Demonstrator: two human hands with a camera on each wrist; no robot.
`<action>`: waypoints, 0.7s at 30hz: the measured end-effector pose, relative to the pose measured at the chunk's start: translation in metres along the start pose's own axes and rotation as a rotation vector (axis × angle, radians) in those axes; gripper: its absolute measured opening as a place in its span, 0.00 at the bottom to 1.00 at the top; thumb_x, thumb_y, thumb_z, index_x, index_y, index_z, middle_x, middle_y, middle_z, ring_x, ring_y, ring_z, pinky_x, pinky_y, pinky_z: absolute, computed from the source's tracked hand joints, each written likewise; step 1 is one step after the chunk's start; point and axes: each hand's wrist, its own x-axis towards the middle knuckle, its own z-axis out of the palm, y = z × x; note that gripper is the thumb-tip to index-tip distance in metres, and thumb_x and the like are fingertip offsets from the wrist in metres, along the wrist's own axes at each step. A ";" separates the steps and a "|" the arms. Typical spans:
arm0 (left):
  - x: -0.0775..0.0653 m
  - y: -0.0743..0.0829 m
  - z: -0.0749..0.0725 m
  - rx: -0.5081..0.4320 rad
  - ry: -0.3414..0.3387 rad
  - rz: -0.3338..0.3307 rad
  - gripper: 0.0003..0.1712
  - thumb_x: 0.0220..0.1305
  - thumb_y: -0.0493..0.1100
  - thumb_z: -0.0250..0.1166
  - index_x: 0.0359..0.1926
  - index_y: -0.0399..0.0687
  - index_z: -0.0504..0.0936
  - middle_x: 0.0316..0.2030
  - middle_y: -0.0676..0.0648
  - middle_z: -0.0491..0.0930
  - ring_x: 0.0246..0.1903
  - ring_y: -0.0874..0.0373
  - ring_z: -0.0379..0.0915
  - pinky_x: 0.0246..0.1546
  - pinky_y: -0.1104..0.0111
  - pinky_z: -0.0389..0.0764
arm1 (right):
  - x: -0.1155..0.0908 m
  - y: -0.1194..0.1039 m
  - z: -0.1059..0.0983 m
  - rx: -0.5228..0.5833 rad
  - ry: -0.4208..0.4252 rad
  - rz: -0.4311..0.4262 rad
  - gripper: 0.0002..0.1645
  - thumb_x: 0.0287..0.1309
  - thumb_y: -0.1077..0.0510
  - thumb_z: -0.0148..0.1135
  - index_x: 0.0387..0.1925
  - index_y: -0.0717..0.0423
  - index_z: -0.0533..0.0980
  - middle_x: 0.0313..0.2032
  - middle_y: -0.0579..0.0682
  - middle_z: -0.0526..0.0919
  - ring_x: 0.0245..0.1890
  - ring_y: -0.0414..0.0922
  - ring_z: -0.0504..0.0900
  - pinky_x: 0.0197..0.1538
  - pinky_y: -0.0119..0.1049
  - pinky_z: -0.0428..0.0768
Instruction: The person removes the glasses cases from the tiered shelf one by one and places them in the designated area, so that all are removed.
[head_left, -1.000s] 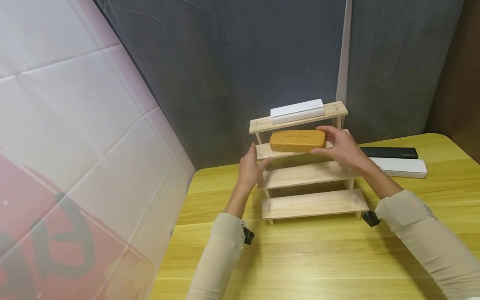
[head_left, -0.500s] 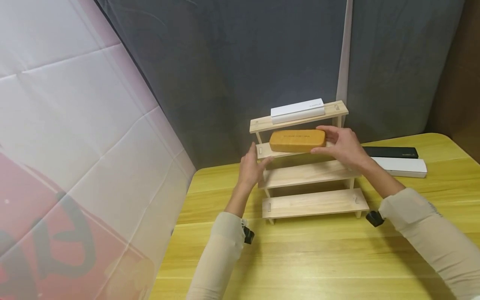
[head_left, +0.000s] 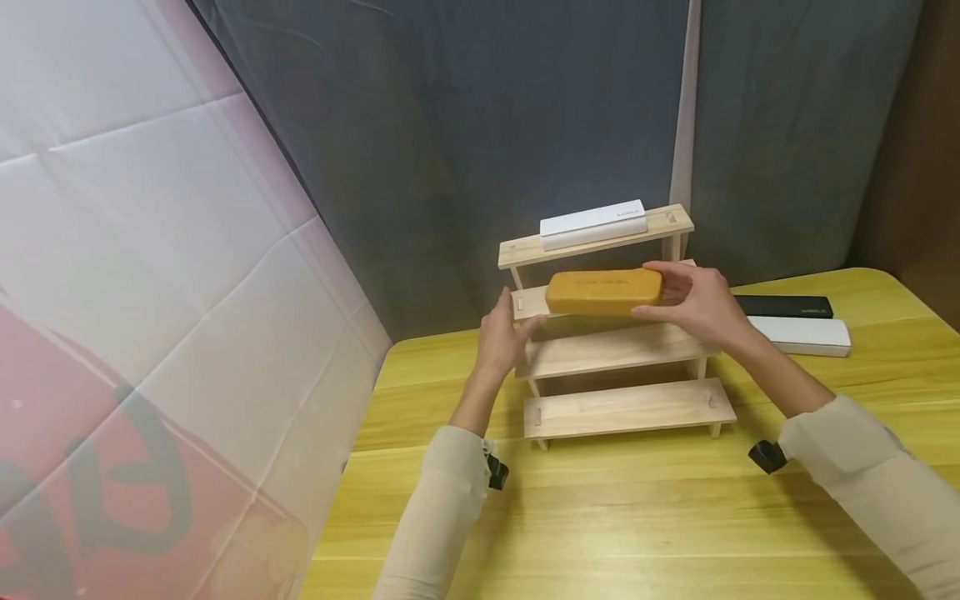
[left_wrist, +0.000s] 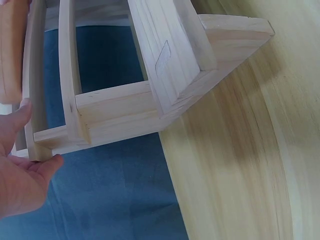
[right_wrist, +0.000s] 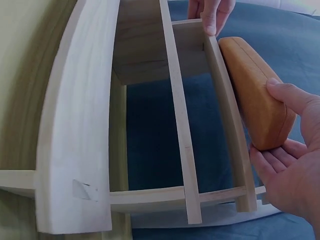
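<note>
A wooden step shelf (head_left: pixel 622 408) with several tiers stands on the table. My left hand (head_left: pixel 501 335) grips the left end of its second tier from the top, thumb in front and fingers round the board's end, as the left wrist view shows. My right hand (head_left: pixel 701 304) pinches the right end of an orange glasses case (head_left: pixel 603 292), thumb on the front side and fingers behind. In the right wrist view the orange case (right_wrist: pixel 255 92) lies along the edge of that tier, close over it. A white glasses case (head_left: pixel 592 225) sits on the top tier.
Right of the shelf, a black case (head_left: pixel 783 307) and another white case (head_left: pixel 806 335) lie side by side on the yellow wood-grain table (head_left: pixel 600 517). A grey curtain (head_left: pixel 450 167) hangs behind, and a pale printed cloth wall (head_left: pixel 187 250) rises on the left.
The orange glasses case and my right hand have shifted a little to the right and toward me. My left hand stays on the shelf's end.
</note>
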 end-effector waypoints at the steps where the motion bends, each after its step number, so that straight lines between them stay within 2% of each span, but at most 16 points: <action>1: 0.000 0.000 0.000 -0.003 0.000 0.002 0.56 0.70 0.55 0.73 0.84 0.36 0.52 0.76 0.33 0.65 0.75 0.39 0.63 0.78 0.53 0.63 | -0.002 0.000 -0.001 0.002 0.000 0.003 0.48 0.57 0.50 0.83 0.74 0.60 0.72 0.68 0.62 0.78 0.65 0.60 0.81 0.63 0.45 0.83; 6: 0.001 0.000 0.000 -0.010 -0.001 0.009 0.56 0.70 0.55 0.73 0.83 0.35 0.52 0.75 0.32 0.66 0.74 0.38 0.64 0.77 0.52 0.64 | -0.014 0.001 -0.005 0.017 0.005 0.028 0.47 0.57 0.51 0.83 0.74 0.58 0.72 0.70 0.60 0.76 0.68 0.60 0.78 0.66 0.49 0.78; 8: 0.001 -0.001 0.000 -0.015 0.002 0.011 0.56 0.70 0.55 0.73 0.83 0.35 0.53 0.75 0.32 0.66 0.74 0.38 0.65 0.77 0.52 0.64 | -0.018 0.001 -0.006 0.023 0.005 0.034 0.48 0.57 0.50 0.83 0.75 0.57 0.72 0.71 0.60 0.76 0.69 0.59 0.77 0.67 0.47 0.78; 11: 0.002 -0.001 0.000 -0.015 0.010 0.016 0.55 0.70 0.54 0.73 0.83 0.34 0.54 0.75 0.32 0.66 0.74 0.38 0.65 0.77 0.53 0.65 | -0.025 0.002 -0.008 0.044 0.004 0.035 0.49 0.57 0.50 0.83 0.76 0.57 0.71 0.72 0.61 0.75 0.70 0.61 0.76 0.64 0.32 0.80; 15: 0.002 -0.001 0.000 -0.015 0.019 0.015 0.55 0.70 0.54 0.73 0.82 0.33 0.55 0.75 0.32 0.67 0.74 0.38 0.65 0.76 0.53 0.65 | -0.035 0.005 -0.011 0.046 0.013 0.022 0.49 0.58 0.51 0.83 0.76 0.58 0.71 0.72 0.62 0.74 0.70 0.63 0.76 0.55 0.16 0.76; 21: 0.002 0.000 0.000 -0.039 0.029 0.011 0.55 0.69 0.53 0.75 0.82 0.34 0.55 0.76 0.32 0.66 0.75 0.38 0.64 0.77 0.53 0.64 | -0.049 0.011 -0.018 0.042 0.031 -0.010 0.47 0.59 0.55 0.82 0.75 0.59 0.71 0.72 0.64 0.74 0.68 0.66 0.76 0.54 0.16 0.77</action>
